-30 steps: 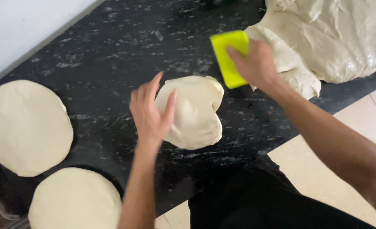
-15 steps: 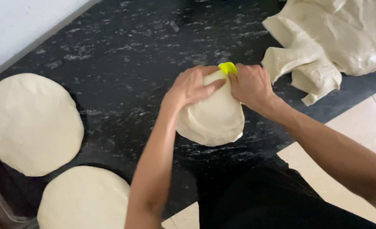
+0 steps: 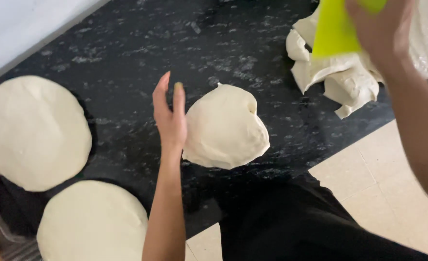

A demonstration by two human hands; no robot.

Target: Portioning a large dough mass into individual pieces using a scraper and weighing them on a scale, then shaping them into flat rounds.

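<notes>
Lifting off the dough ball [image 3: 226,128] on the dark bench [image 3: 127,53]: left hand [image 3: 170,118] now open beside it, right hand [image 3: 380,24] clamped on green scraper [image 3: 335,31], raised toward dough mass [image 3: 349,72].

Single head-worn view, which looked steeply down from above the person's own torso onto a black speckled counter [image 3: 127,43], at arm's length. It faced the counter's far edge at a white wall [image 3: 25,29]; the tiled floor [image 3: 378,169] fell at lower right, the frame tilted diagonally.
</notes>
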